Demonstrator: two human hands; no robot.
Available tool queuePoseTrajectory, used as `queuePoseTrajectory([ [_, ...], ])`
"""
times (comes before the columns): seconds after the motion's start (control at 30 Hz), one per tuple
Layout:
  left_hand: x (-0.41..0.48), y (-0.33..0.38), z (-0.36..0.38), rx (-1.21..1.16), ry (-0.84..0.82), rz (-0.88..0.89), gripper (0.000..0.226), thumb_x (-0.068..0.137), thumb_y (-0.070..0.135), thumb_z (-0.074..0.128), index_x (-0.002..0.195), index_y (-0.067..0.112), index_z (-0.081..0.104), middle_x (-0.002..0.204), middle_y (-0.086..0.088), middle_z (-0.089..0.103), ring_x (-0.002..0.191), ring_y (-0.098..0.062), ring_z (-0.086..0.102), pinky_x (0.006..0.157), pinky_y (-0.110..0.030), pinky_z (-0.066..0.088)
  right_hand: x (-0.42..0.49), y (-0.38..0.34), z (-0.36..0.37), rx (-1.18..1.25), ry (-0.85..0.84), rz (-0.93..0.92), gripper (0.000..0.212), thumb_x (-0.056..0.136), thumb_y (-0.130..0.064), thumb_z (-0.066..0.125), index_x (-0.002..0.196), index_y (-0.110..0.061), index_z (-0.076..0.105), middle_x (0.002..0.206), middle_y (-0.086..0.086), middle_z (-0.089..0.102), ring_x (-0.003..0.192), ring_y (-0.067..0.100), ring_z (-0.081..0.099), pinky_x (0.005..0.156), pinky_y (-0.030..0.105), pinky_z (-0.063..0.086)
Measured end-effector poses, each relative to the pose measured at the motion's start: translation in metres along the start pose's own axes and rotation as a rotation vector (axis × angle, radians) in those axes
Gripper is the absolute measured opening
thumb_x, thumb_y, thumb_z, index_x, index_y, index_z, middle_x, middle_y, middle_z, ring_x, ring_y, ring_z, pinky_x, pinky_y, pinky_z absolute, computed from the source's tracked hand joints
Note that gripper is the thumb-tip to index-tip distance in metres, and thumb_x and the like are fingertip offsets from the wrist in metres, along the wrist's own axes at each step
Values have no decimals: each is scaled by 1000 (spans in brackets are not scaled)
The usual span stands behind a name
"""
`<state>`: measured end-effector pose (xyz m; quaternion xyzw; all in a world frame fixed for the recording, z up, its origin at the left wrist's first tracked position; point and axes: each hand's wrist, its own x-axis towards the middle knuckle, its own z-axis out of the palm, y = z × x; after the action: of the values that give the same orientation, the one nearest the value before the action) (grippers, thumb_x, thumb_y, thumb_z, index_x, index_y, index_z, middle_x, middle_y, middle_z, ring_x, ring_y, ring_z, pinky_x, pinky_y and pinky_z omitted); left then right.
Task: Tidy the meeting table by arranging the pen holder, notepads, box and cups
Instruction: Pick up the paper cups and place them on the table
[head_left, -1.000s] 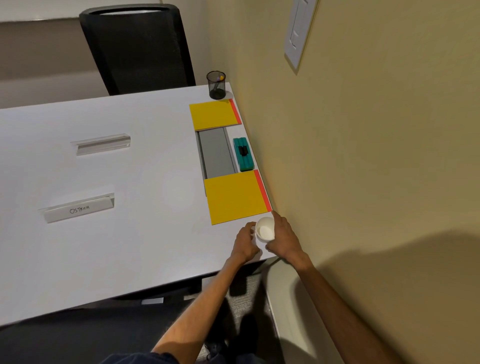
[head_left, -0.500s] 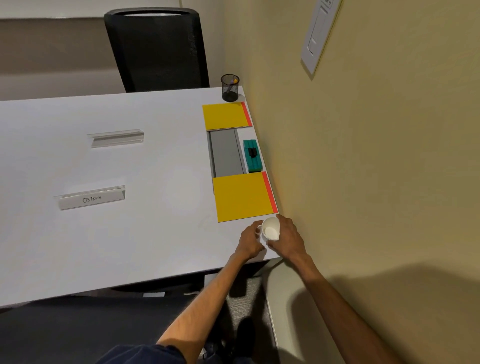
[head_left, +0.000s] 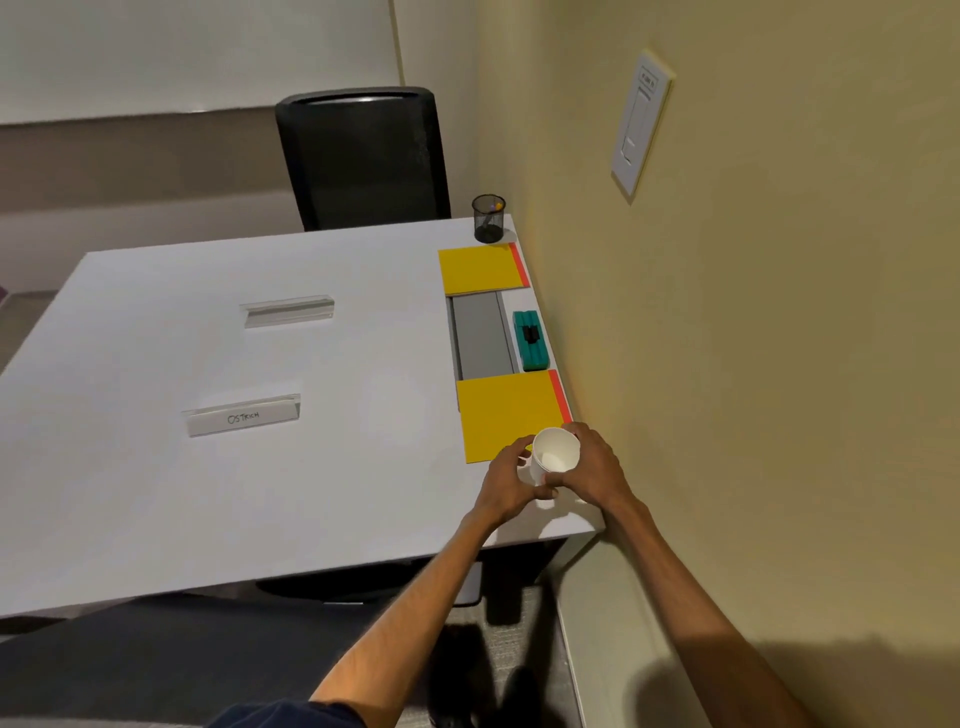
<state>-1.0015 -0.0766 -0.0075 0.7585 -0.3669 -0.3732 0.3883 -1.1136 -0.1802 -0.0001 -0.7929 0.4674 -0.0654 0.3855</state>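
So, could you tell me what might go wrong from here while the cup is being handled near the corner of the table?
1. The white cup is tilted between the left hand and right hand, close to the table edge; a slip could send it to the floor.
2. It overlaps the near corner of the yellow notepad, so setting it down may nudge the pad askew.
3. The wall leaves the right hand little room.

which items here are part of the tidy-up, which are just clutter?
Part of the job:
white paper cup, tilted, held by left hand and right hand
near yellow notepad
far yellow notepad
teal box
black mesh pen holder

Just lying about:
name card reading OSTRICH
clear blank card holder
black office chair
wall switch plate
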Motion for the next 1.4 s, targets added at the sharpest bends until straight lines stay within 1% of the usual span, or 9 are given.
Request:
queuePoseTrajectory([
  [0.13, -10, 1, -26, -27, 94, 17, 85, 68, 16, 88, 142, 14, 46, 139, -7, 54, 120, -24, 53, 103, -42, 47, 5, -28, -4, 32, -49, -92, 88, 58, -26, 92, 133, -17, 48, 133, 5, 55, 115, 26, 54, 86, 31, 45],
  [0.3, -24, 1, -62, -63, 218, 15, 78, 67, 17, 88, 136, 15, 52, 129, -7, 61, 114, -26, 57, 98, -45, 50, 8, -69, 1, 56, -115, -199, 87, 57, -29, 93, 131, -18, 50, 131, 3, 56, 113, 25, 54, 87, 36, 49],
  [0.4, -36, -4, -85, -84, 274, 21, 75, 65, 18, 90, 131, 15, 55, 126, -4, 63, 113, -23, 59, 98, -41, 50, 6, -94, 9, 56, -158, -260, 83, 57, -31, 93, 128, -19, 52, 129, 3, 58, 112, 25, 55, 89, 42, 51],
  [0.63, -74, -20, -147, -121, 412, 27, 73, 60, 25, 92, 123, 17, 55, 121, 2, 65, 110, -19, 60, 93, -34, 51, -6, -161, 42, 77, -258, -417, 81, 57, -29, 93, 127, -16, 54, 125, 3, 61, 109, 23, 57, 88, 36, 52],
  [0.83, -108, -46, -194, -141, 466, 29, 76, 61, 27, 91, 127, 21, 54, 121, 2, 65, 106, -18, 63, 85, -26, 53, -25, -210, 79, 69, -331, -494, 81, 59, -32, 93, 128, -19, 52, 127, 1, 60, 111, 22, 56, 90, 36, 51],
  [0.97, -135, -66, -227, -140, 493, 45, 74, 63, 30, 90, 127, 23, 54, 120, 2, 65, 103, -16, 63, 81, -23, 52, -44, -240, 107, 82, -366, -507, 81, 58, -37, 93, 126, -22, 52, 124, -3, 60, 109, 20, 56, 85, 29, 49],
  [1.1, -166, -91, -263, -158, 518, 70, 75, 61, 32, 91, 126, 24, 55, 118, 4, 66, 104, -15, 63, 81, -21, 51, -71, -273, 138, 116, -383, -527, 79, 56, -40, 93, 123, -26, 52, 117, -8, 59, 104, 16, 57, 72, 17, 44],
  [1.27, -207, -127, -311, -163, 524, 94, 76, 59, 33, 91, 125, 28, 54, 118, 7, 65, 106, -12, 62, 80, -17, 49, -110, -314, 184, 135, -389, -542, 77, 57, -43, 92, 122, -29, 52, 118, -10, 59, 104, 12, 57, 72, 16, 44],
  [1.4, -241, -154, -347, -178, 533, 89, 78, 58, 33, 91, 126, 26, 54, 117, 4, 64, 101, -16, 65, 77, -16, 51, -137, -344, 223, 159, -398, -568, 72, 58, -41, 92, 118, -32, 52, 115, -15, 58, 100, 3, 56, 71, 12, 42],
])
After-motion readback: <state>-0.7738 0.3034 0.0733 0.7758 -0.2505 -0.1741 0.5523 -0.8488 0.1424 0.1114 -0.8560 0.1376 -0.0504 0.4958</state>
